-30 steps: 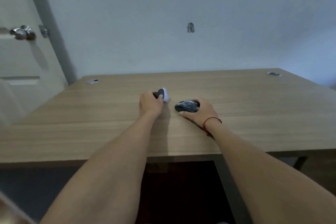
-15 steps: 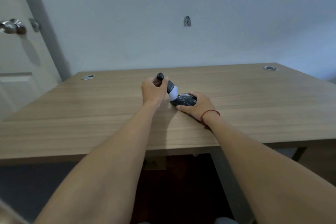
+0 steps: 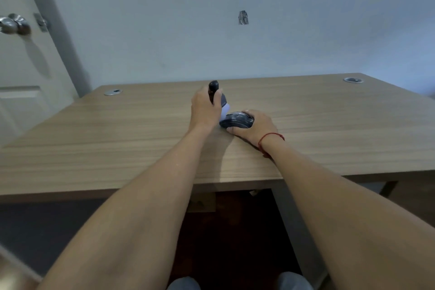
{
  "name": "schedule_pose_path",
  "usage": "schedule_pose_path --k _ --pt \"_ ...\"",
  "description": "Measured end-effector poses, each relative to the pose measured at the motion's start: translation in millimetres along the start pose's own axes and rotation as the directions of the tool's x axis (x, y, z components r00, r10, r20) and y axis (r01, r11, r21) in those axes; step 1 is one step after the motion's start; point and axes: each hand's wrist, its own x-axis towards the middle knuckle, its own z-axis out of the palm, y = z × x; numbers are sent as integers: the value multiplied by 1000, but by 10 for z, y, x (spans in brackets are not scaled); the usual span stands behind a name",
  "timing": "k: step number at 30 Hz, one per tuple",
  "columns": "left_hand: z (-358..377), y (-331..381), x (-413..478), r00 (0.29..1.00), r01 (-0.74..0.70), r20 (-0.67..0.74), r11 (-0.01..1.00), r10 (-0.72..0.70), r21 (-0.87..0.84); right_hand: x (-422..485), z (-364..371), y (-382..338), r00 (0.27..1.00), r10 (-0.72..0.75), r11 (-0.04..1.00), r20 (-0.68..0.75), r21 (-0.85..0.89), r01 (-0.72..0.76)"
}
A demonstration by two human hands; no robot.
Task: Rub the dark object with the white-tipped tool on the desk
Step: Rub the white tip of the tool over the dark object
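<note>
A dark, rounded object [image 3: 236, 119] lies on the wooden desk [image 3: 117, 139] near its middle. My right hand [image 3: 255, 126] rests over its right side and grips it, a red string around the wrist. My left hand [image 3: 204, 108] is closed around a dark-handled tool [image 3: 217, 96] held nearly upright, handle end pointing up. The tool's white tip [image 3: 225, 110] points down and right and touches the left end of the dark object. My fingers hide part of the handle.
A white wall rises behind the desk, with a small mark [image 3: 243, 17] on it. A door with a metal knob [image 3: 15, 24] stands at the left. Round cable grommets sit at the back left [image 3: 113, 92] and back right [image 3: 353, 80] desk corners. The desk's front edge is near my elbows.
My left hand lifted the tool from lying low on the desk, tilted it upright and brought its white tip onto the dark object. My right hand stayed on the object.
</note>
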Motion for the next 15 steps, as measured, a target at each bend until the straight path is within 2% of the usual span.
schedule_pose_path --k 5,10,13,15 --pt "33 -230 -148 999 -15 49 975 4 222 -35 1 7 1000 11 1000 7 -10 -11" --pt "67 94 55 1000 -17 -23 1000 18 25 -14 -34 -16 1000 31 999 4 -8 -31" --pt "199 144 -26 998 -49 50 995 45 86 -18 -30 -14 1000 28 999 15 -19 -27" --pt "187 23 -116 1000 15 25 989 -19 147 -45 -19 -11 1000 10 1000 10 -21 -10"
